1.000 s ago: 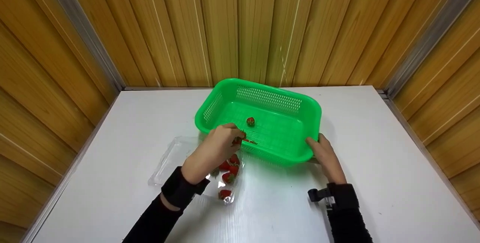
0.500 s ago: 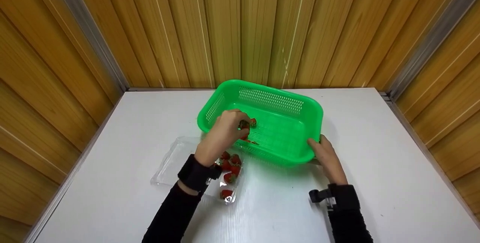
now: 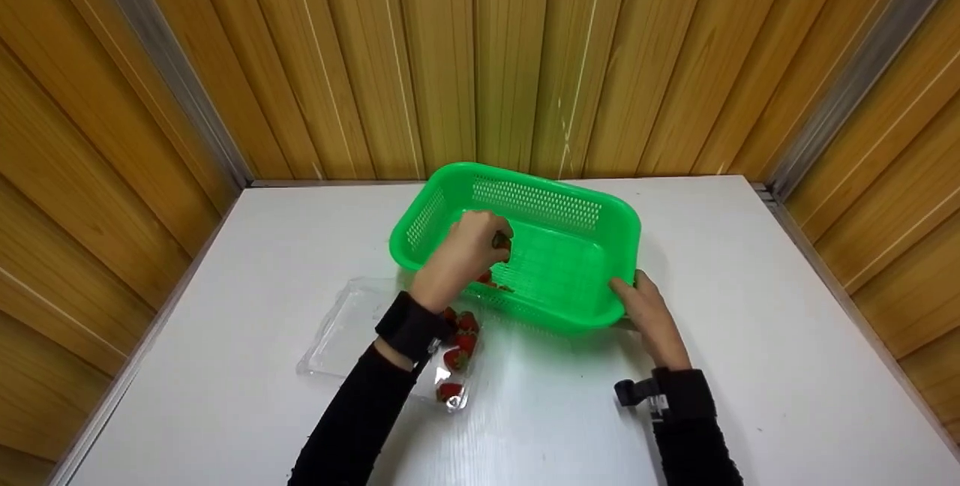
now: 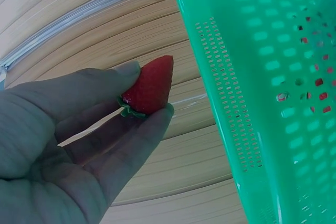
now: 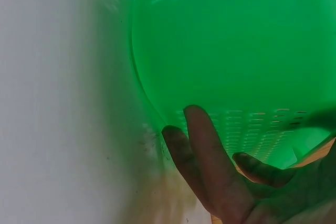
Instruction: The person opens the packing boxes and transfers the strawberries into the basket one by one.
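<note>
My left hand point(image 3: 463, 250) reaches over the left part of a green plastic basket point(image 3: 559, 321). Between thumb and fingertips it pinches a strawberry point(image 4: 152, 85), whose green leafy cap faces the palm in the left wrist view. Inside the basket, near its front wall, a few strawberries point(image 3: 486, 276) are partly hidden by that hand. At the basket's right front corner my right hand point(image 3: 651, 313) grips the rim, thumb over the edge and fingers point(image 5: 202, 140) against the outer wall. A clear plastic box point(image 3: 349, 325) with several strawberries point(image 3: 457, 358) lies open beneath my left forearm.
A white table point(image 3: 555, 426) carries the basket and the clear box. Ribbed wood-look panels point(image 3: 517, 58) rise behind the table and along both sides. The basket stands close to the back panel, with the box at its front left.
My left hand has moved from the basket's front rim farther in over it, up and to the right, carrying a strawberry. The right hand keeps its hold on the rim.
</note>
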Available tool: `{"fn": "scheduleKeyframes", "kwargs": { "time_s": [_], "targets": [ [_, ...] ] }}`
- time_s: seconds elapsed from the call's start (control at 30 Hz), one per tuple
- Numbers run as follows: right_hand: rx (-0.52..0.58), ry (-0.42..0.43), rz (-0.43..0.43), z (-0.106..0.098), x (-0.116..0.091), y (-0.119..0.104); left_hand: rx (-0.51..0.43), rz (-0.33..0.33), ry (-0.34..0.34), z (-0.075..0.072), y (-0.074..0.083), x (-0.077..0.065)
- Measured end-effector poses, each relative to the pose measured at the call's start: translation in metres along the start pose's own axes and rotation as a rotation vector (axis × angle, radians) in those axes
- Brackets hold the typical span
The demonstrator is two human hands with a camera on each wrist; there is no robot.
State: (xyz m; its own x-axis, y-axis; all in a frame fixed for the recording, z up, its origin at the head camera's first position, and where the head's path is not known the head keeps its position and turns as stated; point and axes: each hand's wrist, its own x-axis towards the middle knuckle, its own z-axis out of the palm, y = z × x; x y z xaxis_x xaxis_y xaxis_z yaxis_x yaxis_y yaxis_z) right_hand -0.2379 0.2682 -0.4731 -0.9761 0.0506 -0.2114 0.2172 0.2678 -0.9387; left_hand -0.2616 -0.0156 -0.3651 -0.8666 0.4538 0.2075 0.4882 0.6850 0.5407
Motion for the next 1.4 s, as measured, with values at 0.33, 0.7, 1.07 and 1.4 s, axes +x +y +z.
{"fn": "scheduleKeyframes", "kwargs": {
  "time_s": [0.33,0.7,1.07,1.4],
  "targets": [
    [-0.004,-0.012,0.007,0.000,-0.001,0.000,-0.024,0.010,-0.007,0.006,-0.005,0.006],
    [0.018,-0.017,0.015,0.001,0.001,0.001,0.000,-0.031,-0.055,0.010,-0.008,0.006],
    [0.011,-0.021,0.002,-0.002,-0.001,0.000,0.070,-0.032,-0.043,0.002,-0.008,-0.012],
    [0.009,-0.018,-0.003,-0.002,-0.001,0.000,0.239,-0.106,-0.048,-0.006,-0.014,-0.058]
  ]
}}
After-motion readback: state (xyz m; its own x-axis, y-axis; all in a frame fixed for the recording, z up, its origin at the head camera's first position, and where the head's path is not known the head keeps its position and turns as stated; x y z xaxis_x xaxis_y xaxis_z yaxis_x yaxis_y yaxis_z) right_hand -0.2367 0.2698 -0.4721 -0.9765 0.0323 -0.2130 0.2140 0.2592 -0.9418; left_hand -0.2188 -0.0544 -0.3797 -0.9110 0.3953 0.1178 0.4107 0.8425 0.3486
